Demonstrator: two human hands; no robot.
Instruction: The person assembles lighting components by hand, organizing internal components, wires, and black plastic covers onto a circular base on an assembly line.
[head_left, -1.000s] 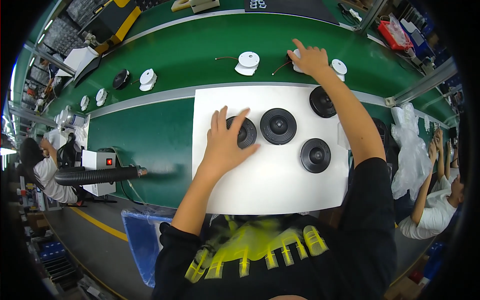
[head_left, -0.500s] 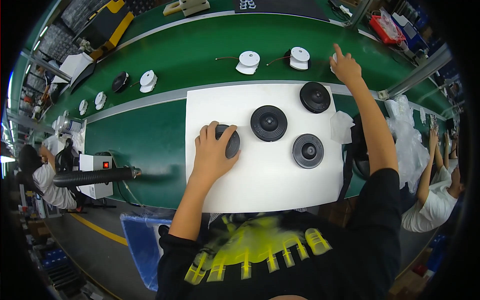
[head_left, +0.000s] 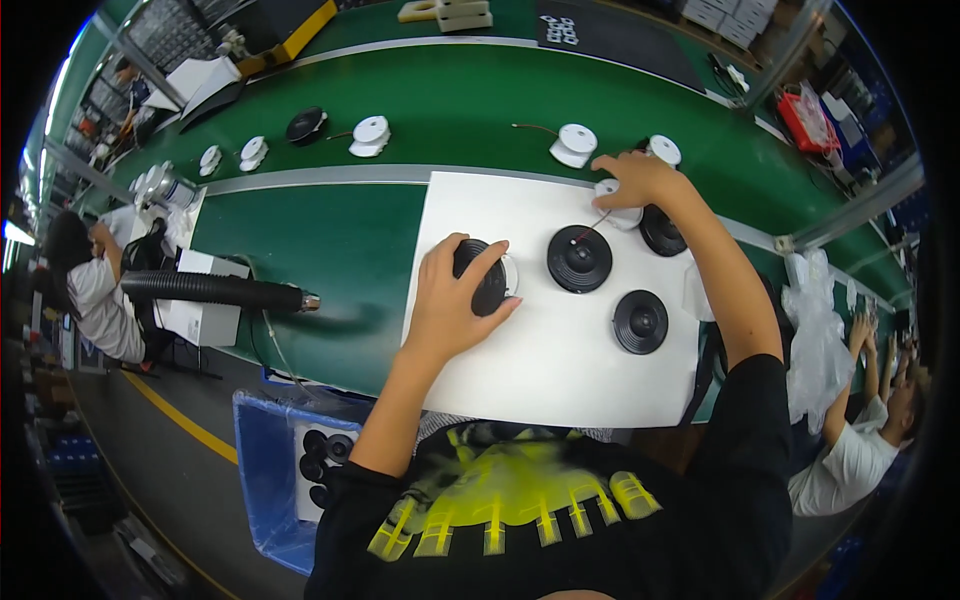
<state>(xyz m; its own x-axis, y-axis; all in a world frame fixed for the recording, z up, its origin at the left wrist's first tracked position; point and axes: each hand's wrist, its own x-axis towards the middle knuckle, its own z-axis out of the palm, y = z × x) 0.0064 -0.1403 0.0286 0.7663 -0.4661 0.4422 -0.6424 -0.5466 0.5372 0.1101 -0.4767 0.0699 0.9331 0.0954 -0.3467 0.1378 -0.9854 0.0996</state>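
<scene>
My left hand (head_left: 450,302) wraps round a ribbed black disc (head_left: 482,278) over the left part of a white sheet (head_left: 540,380). A white rim shows along that disc's right side. My right hand (head_left: 645,180) grips a white round housing (head_left: 622,217) by its edge at the sheet's far border. A thin wire hangs from the housing toward a black ribbed cone-shaped disc (head_left: 580,262) in the middle of the sheet. Another black disc (head_left: 662,236) is partly covered by my right forearm. Nearer to me lies one more black disc (head_left: 640,325).
Beyond the sheet runs a green belt (head_left: 460,95) carrying several white housings, among them one with a wire (head_left: 574,145). A black hose (head_left: 215,289) juts in at left. Below it stands a blue bin (head_left: 262,500) with black discs. Clear plastic bags (head_left: 815,320) hang at right.
My right hand has come back from the belt to the sheet with a white housing. My left hand keeps its black disc, whose white edge now shows. The whole view has shifted.
</scene>
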